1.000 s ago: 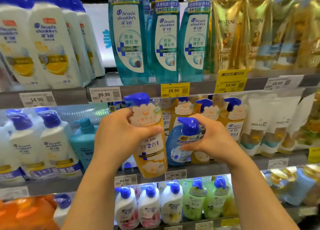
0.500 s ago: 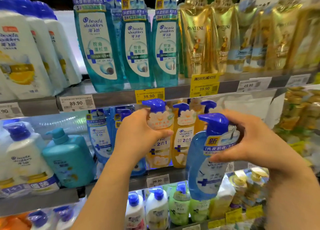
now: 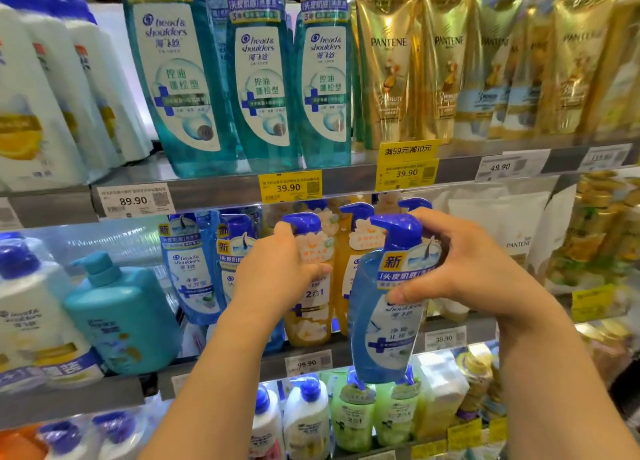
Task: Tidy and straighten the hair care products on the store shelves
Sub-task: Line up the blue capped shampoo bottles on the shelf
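Shampoo bottles fill the store shelves, and a person's two hands are at the middle shelf point(image 3: 242, 362). Their right hand point(image 3: 460, 272) grips a blue pump bottle point(image 3: 384, 317) around its neck and shoulder, thumb across the front label and fingers curled behind, holding it out in front of the shelf edge with its base hanging over a price tag. Their left hand point(image 3: 277, 276) wraps around the upper part of a yellow pump bottle point(image 3: 310, 307), which stands on the middle shelf just beside another yellow one. To the left stand blue refill pouches point(image 3: 188, 272), a teal pump bottle point(image 3: 121, 314) and white bottles. Above, tall teal bottles point(image 3: 259, 79) and gold tubes point(image 3: 391, 65) line the upper shelf.
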Motion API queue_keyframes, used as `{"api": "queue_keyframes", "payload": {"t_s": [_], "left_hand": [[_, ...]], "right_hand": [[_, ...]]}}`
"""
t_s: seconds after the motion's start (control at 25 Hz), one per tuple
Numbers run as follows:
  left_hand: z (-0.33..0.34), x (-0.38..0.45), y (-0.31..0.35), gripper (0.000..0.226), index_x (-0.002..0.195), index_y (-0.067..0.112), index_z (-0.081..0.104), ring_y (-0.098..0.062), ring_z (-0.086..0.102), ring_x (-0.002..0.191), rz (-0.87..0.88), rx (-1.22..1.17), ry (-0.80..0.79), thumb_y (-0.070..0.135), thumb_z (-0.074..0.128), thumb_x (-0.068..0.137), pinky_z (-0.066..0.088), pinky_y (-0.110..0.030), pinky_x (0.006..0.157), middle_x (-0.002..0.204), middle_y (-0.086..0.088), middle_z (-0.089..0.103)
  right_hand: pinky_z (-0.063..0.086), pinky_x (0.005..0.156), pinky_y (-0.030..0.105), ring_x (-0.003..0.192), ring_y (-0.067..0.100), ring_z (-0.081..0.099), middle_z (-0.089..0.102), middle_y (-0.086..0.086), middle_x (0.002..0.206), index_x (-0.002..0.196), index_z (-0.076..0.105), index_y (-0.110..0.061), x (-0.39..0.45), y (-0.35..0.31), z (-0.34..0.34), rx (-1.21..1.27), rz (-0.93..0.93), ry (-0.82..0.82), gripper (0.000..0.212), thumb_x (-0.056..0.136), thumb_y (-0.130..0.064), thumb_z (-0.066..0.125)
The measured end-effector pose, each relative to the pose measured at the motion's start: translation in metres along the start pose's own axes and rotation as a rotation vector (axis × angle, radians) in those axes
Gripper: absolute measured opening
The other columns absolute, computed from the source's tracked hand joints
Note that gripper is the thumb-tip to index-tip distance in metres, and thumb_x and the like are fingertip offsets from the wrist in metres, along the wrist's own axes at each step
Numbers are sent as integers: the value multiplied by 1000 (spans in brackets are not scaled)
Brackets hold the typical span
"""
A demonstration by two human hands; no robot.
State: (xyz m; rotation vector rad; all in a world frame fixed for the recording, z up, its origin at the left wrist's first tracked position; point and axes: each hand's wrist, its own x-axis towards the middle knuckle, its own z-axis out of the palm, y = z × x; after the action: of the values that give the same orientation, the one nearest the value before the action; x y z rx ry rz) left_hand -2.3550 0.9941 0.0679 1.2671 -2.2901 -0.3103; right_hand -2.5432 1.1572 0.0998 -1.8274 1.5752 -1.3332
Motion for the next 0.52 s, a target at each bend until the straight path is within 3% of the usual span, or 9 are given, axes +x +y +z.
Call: {"api": "queue_keyframes", "payload": {"t_s": [0.2, 0.32, 0.44, 0.52], "left_hand": [[-8, -2, 2, 42, 93, 23, 46, -23, 59, 85, 16, 125, 33, 55, 70, 80, 44, -34, 59, 92, -1, 65], [-18, -7, 1, 28, 103, 23, 60, -24, 63, 94, 81, 193, 111, 47, 65, 88, 46, -34, 64, 97, 0, 69], [-40, -16, -14, 30, 113, 26, 69, -14, 67, 94, 60, -6, 138, 40, 69, 86, 54, -35, 82, 96, 8, 74], [-62, -23, -37, 19, 100, 30, 73, -5, 66, 82, -9, -101, 162, 38, 72, 83, 53, -29, 81, 82, 15, 73]], "right_hand": [[59, 67, 20, 90, 9, 75, 76, -15, 99, 107, 65, -43, 21, 0, 15, 10, -3, -12, 63, 58, -19, 97], [58, 65, 17, 90, 7, 75, 76, -17, 98, 105, 64, -46, 30, -3, 27, 28, -3, -6, 63, 59, -19, 96], [59, 66, 19, 90, 8, 75, 76, -15, 100, 107, 65, -43, 39, -8, 41, 68, 0, -9, 63, 58, -20, 97], [59, 66, 19, 89, 8, 75, 76, -15, 100, 106, 65, -43, 49, -15, 58, 86, -6, -37, 62, 58, -22, 97]]}}
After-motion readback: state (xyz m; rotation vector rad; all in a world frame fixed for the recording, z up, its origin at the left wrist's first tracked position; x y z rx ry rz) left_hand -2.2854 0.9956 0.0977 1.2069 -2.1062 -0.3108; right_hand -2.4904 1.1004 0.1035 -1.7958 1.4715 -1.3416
